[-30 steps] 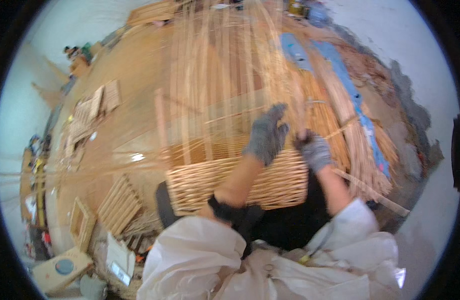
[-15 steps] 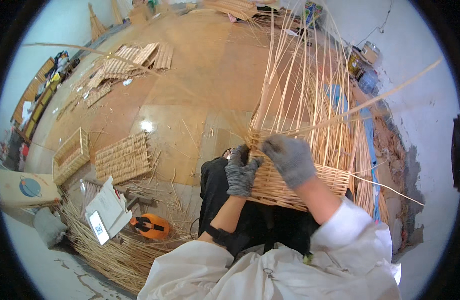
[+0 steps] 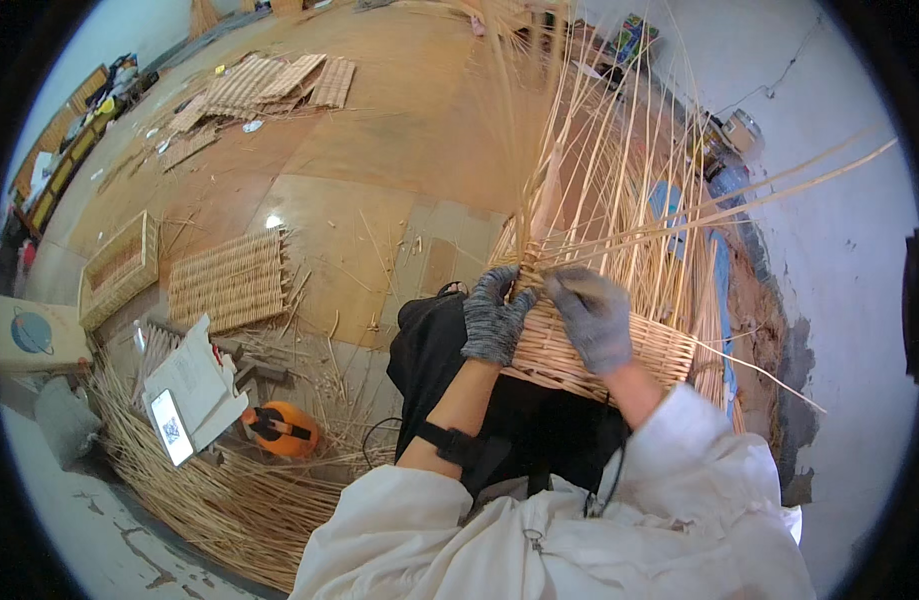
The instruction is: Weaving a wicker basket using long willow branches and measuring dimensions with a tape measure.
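Over my lap lies a woven wicker panel [image 3: 619, 352], with long upright rods [image 3: 629, 180] fanning out from its far side. My left hand [image 3: 495, 318], in a grey knit glove, is closed around the panel's left edge, its fingers at the upper corner of the weave. Gloved the same way, my right hand [image 3: 591, 318] is closed just to the right of it, fingertips curled at a wicker rod in the weave. Two pale rods [image 3: 749, 200] stretch from that corner toward the right wall. Other rods above the left corner are smeared by motion.
At left on the floor are a wicker mat [image 3: 229, 280], a rectangular wicker frame [image 3: 122, 270], an orange tool [image 3: 284, 428], a phone [image 3: 171, 428] on papers and a heap of loose rods [image 3: 209, 510]. Woven panels [image 3: 269, 85] lie farther off. A wall [image 3: 829, 260] stands right.
The long rod that pointed left has swung up and is blurred above the corner. Both hands stay at the weave, and the whole view has shifted slightly.
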### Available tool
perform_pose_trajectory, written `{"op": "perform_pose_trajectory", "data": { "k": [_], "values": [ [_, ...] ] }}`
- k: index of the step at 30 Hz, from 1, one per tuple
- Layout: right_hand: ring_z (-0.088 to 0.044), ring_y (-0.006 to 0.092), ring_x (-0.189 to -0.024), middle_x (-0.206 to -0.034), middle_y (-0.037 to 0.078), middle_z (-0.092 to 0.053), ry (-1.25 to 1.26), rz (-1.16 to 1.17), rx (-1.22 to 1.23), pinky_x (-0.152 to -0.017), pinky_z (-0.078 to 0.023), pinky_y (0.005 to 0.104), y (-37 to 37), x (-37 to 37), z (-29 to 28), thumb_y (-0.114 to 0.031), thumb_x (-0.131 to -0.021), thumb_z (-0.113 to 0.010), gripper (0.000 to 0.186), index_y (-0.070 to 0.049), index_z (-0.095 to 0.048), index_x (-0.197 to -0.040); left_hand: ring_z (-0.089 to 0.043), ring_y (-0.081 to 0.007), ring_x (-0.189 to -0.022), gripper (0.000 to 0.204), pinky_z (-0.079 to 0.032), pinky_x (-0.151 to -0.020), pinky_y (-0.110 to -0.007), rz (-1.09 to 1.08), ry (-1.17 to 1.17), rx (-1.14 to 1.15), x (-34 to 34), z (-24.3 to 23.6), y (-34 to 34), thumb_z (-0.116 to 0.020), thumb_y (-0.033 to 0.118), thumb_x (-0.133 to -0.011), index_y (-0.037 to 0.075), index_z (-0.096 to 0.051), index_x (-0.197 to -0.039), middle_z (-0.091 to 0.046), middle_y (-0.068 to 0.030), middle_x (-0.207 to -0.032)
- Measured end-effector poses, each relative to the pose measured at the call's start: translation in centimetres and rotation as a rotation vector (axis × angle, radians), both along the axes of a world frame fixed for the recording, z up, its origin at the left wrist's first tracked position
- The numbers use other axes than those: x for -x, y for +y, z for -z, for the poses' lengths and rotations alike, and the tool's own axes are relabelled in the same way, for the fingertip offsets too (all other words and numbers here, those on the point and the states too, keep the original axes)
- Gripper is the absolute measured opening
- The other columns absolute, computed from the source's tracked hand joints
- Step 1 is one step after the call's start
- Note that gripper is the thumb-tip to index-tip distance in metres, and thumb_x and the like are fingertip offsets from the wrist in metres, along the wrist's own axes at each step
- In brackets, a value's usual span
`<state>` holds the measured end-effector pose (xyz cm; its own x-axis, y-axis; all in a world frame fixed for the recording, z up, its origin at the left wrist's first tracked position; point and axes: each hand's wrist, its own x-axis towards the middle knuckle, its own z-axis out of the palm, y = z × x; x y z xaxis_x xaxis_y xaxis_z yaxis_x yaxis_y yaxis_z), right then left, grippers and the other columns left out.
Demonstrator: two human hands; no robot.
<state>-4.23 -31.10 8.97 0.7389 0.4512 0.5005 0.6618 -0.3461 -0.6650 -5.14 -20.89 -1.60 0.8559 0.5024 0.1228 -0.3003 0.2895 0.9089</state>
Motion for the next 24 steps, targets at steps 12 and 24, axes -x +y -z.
{"op": "perform_pose_trajectory", "data": {
  "k": [12, 24],
  "values": [
    [-0.059, 0.0268, -0.079, -0.09, 0.012, -0.056, 1.219, 0.344, -0.861, -0.068, -0.053, 0.0372, -7.6, -4.1, 4.3, -0.008, -0.08, -0.057, 0.028, -0.002, -0.046, -0.105, -0.056, -0.0265, -0.088, 0.064, -0.044, -0.079, -0.034, 0.117, 0.527, -0.795, -3.4, -5.3, -0.2, -0.08, 0.034, -0.053, 0.0, -0.054, -0.099, -0.058, -0.0152, -0.094],
    [-0.057, 0.0173, -0.089, -0.089, 0.008, -0.061, 0.37, 0.128, -0.67, -0.076, -0.048, 0.025, -6.1, -1.5, 6.6, 0.005, -0.078, -0.055, 0.018, 0.001, -0.056, -0.095, -0.058, -0.0221, -0.085, 0.051, -0.046, -0.076, -0.031, 0.186, 0.428, -0.781, -3.4, -6.7, -0.1, -0.078, 0.022, -0.059, -0.001, -0.054, -0.097, -0.061, -0.0132, -0.092]
  ]
}}
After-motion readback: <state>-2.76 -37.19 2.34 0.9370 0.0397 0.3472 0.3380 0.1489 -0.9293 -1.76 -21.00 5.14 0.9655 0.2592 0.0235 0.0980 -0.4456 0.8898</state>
